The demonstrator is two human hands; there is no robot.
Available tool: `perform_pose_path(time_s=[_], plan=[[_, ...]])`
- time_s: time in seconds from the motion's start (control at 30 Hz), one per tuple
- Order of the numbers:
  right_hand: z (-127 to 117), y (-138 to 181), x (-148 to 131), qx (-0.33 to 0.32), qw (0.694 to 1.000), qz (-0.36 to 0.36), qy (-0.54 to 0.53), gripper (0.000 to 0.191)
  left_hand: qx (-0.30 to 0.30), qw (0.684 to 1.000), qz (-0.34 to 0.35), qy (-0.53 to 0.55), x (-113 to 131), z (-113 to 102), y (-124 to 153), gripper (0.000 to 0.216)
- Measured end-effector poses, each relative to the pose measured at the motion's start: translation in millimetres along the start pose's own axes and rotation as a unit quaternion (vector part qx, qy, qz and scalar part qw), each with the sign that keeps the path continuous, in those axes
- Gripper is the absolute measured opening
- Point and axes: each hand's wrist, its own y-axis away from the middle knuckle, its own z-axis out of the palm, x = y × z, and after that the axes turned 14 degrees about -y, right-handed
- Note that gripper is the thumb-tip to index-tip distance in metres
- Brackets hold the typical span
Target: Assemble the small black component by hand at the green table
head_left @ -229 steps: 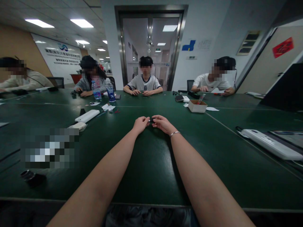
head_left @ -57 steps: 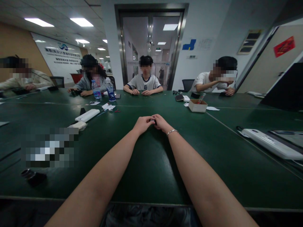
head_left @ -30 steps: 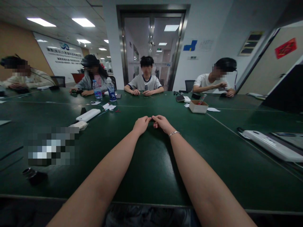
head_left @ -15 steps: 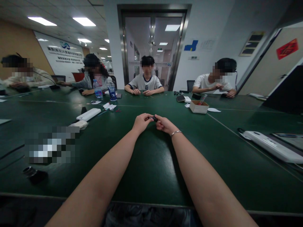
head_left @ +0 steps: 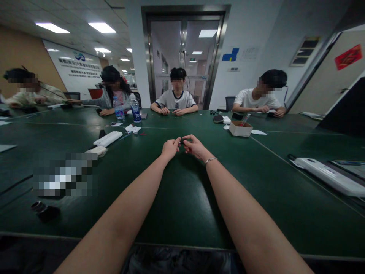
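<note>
Over the middle of the green table [head_left: 176, 213], my left hand [head_left: 170, 149] and my right hand [head_left: 196, 147] meet fingertip to fingertip. Between them is a small black object [head_left: 181, 141], mostly hidden by the fingers and too small to name. My left thumb and fingers pinch it from the left. From the other side, my right thumb and fingers close on it. A silver bracelet circles my right wrist.
A white power bank-like case [head_left: 108, 139] and a black cylindrical item [head_left: 44, 210] lie to the left. Farther back stand two bottles [head_left: 135, 109] and a small box [head_left: 240, 128]. A long white device [head_left: 327, 176] lies right. Several people sit across the table.
My right hand has shifted slightly left and its fingers have re-gripped the black object, which shows less now. The left hand has barely moved.
</note>
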Motion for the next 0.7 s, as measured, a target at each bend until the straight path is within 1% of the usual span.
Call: perform_pose_path(time_s=[0.07, 0.17, 0.23, 0.27, 0.3, 0.37, 0.43, 0.47, 0.5, 0.57, 0.63, 0.7], plan=[[-1, 1, -2, -0.022, 0.999, -0.014, 0.021, 0.025, -0.015, 0.999, -0.036, 0.015, 2, 2, -1, 0.049], [0, 2, -5, -0.070, 0.997, -0.023, 0.035, 0.030, -0.051, 0.991, -0.093, 0.085, 4, 3, -3, 0.046], [1, 2, -7, -0.092, 0.995, -0.025, 0.041, 0.033, -0.061, 0.986, -0.109, 0.111, 3, 2, -3, 0.045], [1, 2, -7, -0.095, 0.994, -0.023, 0.044, 0.035, -0.056, 0.988, -0.103, 0.100, 2, 1, -2, 0.045], [1, 2, -7, -0.091, 0.995, -0.017, 0.045, 0.035, -0.041, 0.993, -0.086, 0.072, 1, 0, -2, 0.046], [0, 2, -6, -0.061, 0.998, 0.008, 0.034, 0.031, 0.005, 1.000, -0.021, -0.014, 0, -2, 1, 0.048], [-1, 3, -6, -0.016, 1.000, 0.025, 0.002, 0.025, 0.043, 0.993, 0.061, -0.091, 0, -3, 5, 0.043], [-2, 3, -6, 0.002, 0.999, 0.029, -0.018, 0.023, 0.055, 0.987, 0.096, -0.114, 0, -3, 7, 0.039], [-2, 4, -6, 0.009, 0.999, 0.031, -0.039, 0.023, 0.062, 0.983, 0.122, -0.126, 1, -3, 8, 0.035], [-1, 4, -7, 0.002, 0.996, 0.041, -0.077, 0.024, 0.072, 0.977, 0.156, -0.129, 2, -3, 10, 0.030], [3, 2, -6, -0.002, 0.992, 0.066, -0.111, 0.027, 0.095, 0.974, 0.170, -0.120, 3, -4, 11, 0.026], [9, 0, -4, 0.010, 0.985, 0.096, -0.144, 0.029, 0.125, 0.970, 0.177, -0.108, 5, -5, 12, 0.021]])
